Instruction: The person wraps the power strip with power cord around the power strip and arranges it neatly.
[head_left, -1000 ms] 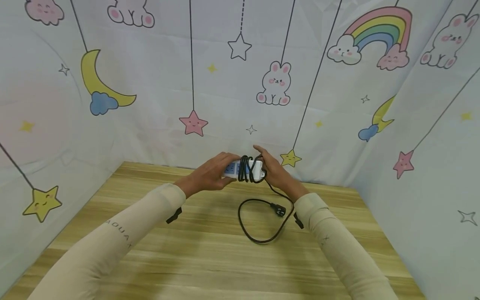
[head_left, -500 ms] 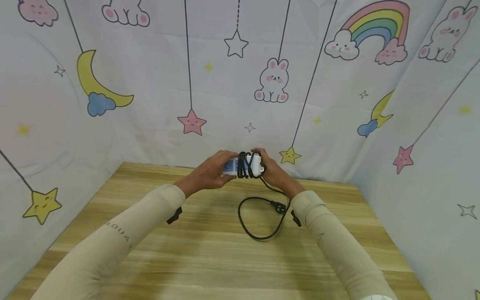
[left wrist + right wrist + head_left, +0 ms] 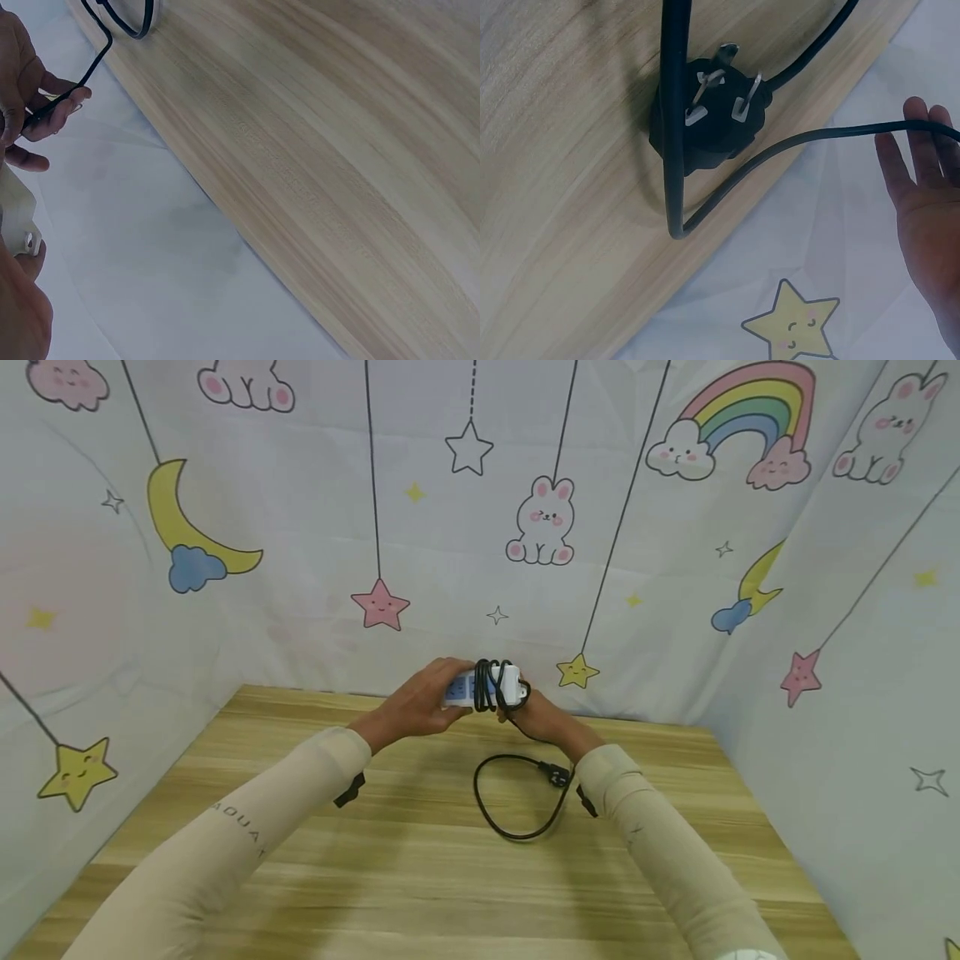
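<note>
In the head view, my left hand (image 3: 416,700) grips the left end of a white power strip (image 3: 511,685) with blue socket faces, held up above the table's back part. Several turns of black power cord (image 3: 483,685) wrap its middle. My right hand (image 3: 543,717) is just below the strip's right end, holding the cord where it leaves the turns. In the right wrist view the cord crosses the fingers of that hand (image 3: 930,195). The free cord loops down to the table and ends in a black three-pin plug (image 3: 712,120). The left wrist view shows only the strip's end (image 3: 15,214).
The wood-grain table (image 3: 420,877) ends at a white printed cloth (image 3: 315,635) hanging behind it. More of this cloth stands at the left and right sides. The loose cord loop and plug (image 3: 556,775) lie on the table below the hands.
My right hand has gone from the strip's upper right end, over the top, down to below it, with the cord. The left hand keeps its grip; the free loop has shifted slightly.
</note>
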Action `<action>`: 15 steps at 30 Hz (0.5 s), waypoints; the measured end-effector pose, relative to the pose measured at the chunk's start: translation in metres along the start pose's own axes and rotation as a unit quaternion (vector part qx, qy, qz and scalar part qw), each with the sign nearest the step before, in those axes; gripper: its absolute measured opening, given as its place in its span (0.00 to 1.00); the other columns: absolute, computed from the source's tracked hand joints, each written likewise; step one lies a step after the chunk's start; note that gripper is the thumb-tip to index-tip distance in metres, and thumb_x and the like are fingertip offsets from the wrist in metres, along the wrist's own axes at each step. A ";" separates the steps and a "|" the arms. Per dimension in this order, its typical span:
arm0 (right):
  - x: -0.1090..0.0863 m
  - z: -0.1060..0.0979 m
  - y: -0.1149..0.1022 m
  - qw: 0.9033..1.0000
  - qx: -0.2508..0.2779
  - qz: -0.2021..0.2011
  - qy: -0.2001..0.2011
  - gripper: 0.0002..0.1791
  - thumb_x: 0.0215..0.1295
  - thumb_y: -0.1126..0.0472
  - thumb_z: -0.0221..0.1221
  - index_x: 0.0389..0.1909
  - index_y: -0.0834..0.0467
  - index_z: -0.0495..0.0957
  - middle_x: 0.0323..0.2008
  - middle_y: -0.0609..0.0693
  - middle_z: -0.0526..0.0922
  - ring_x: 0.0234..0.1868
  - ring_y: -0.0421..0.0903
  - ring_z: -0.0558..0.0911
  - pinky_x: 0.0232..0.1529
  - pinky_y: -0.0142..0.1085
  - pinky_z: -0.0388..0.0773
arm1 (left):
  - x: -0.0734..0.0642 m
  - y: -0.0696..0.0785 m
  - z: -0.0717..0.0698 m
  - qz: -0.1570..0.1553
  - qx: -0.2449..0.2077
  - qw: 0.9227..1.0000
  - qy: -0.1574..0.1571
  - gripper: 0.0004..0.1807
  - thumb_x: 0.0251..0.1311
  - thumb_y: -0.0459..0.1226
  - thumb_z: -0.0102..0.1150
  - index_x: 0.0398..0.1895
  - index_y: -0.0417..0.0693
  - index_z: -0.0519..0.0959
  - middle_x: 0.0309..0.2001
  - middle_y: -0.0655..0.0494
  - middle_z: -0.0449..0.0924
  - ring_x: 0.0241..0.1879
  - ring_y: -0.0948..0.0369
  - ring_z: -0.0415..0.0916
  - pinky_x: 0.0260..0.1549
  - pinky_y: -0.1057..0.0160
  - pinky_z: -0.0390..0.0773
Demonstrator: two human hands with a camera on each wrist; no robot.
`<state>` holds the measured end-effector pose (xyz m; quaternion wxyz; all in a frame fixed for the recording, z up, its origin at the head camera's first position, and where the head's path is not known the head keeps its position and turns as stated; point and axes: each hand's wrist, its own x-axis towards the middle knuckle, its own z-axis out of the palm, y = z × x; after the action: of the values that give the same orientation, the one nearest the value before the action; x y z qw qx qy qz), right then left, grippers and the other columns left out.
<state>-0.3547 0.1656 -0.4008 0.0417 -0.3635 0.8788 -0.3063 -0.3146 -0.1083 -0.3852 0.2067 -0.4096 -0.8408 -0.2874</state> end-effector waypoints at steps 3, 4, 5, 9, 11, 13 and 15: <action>0.002 0.005 -0.001 1.000 0.015 0.018 -0.014 0.24 0.95 0.62 0.39 0.41 0.70 0.78 0.36 0.64 0.84 0.37 0.51 0.80 0.46 0.40 0.78 | 0.002 -0.001 -0.001 0.008 0.014 1.000 0.005 0.37 0.67 0.31 0.78 0.76 0.33 0.73 0.68 0.35 0.82 0.61 0.43 0.83 0.60 0.43 0.88; 0.002 0.006 -0.003 0.999 0.017 0.030 -0.019 0.24 0.96 0.62 0.38 0.41 0.69 0.77 0.35 0.62 0.83 0.35 0.50 0.79 0.45 0.39 0.77 | 0.003 -0.001 -0.001 0.010 0.018 1.000 0.006 0.37 0.67 0.31 0.78 0.76 0.33 0.73 0.68 0.34 0.82 0.61 0.43 0.83 0.60 0.43 0.88; 0.002 0.007 -0.004 0.999 0.020 0.044 -0.022 0.24 0.96 0.61 0.38 0.41 0.69 0.77 0.35 0.60 0.82 0.35 0.49 0.79 0.44 0.38 0.76 | 0.003 -0.001 -0.001 0.012 0.024 1.000 0.007 0.37 0.67 0.31 0.78 0.76 0.33 0.73 0.68 0.35 0.82 0.61 0.43 0.83 0.60 0.43 0.88; 0.001 0.011 -0.009 0.996 0.004 0.084 -0.028 0.22 0.96 0.59 0.37 0.44 0.65 0.76 0.33 0.53 0.80 0.34 0.45 0.78 0.43 0.38 0.77 | 0.005 -0.001 -0.002 0.009 0.042 0.999 0.007 0.36 0.67 0.31 0.77 0.76 0.33 0.74 0.67 0.35 0.83 0.60 0.43 0.83 0.59 0.44 0.88; 0.001 0.012 -0.011 0.995 -0.007 0.099 -0.030 0.22 0.96 0.57 0.37 0.46 0.64 0.76 0.32 0.50 0.78 0.33 0.44 0.76 0.43 0.39 0.76 | 0.006 0.000 -0.003 0.002 0.048 0.999 0.004 0.35 0.67 0.31 0.77 0.76 0.34 0.74 0.67 0.36 0.83 0.60 0.43 0.83 0.59 0.44 0.88; 0.001 0.013 -0.012 0.994 -0.027 0.103 -0.033 0.21 0.96 0.56 0.36 0.53 0.62 0.76 0.32 0.50 0.77 0.32 0.45 0.75 0.43 0.41 0.76 | 0.007 0.000 -0.003 -0.005 0.057 0.998 0.000 0.35 0.68 0.31 0.76 0.76 0.35 0.74 0.68 0.36 0.83 0.60 0.44 0.83 0.58 0.44 0.88; 0.001 0.013 -0.014 0.993 -0.057 0.098 -0.038 0.21 0.96 0.56 0.36 0.61 0.63 0.75 0.35 0.55 0.80 0.34 0.49 0.78 0.46 0.45 0.79 | 0.008 0.000 -0.003 -0.012 0.069 0.998 -0.001 0.35 0.69 0.31 0.75 0.77 0.35 0.74 0.68 0.37 0.83 0.61 0.43 0.83 0.58 0.44 0.88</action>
<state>-0.3430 0.1509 -0.4037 0.0841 -0.2890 0.9239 -0.2364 -0.3186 -0.1054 -0.3784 0.2297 -0.3842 -0.8640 -0.2304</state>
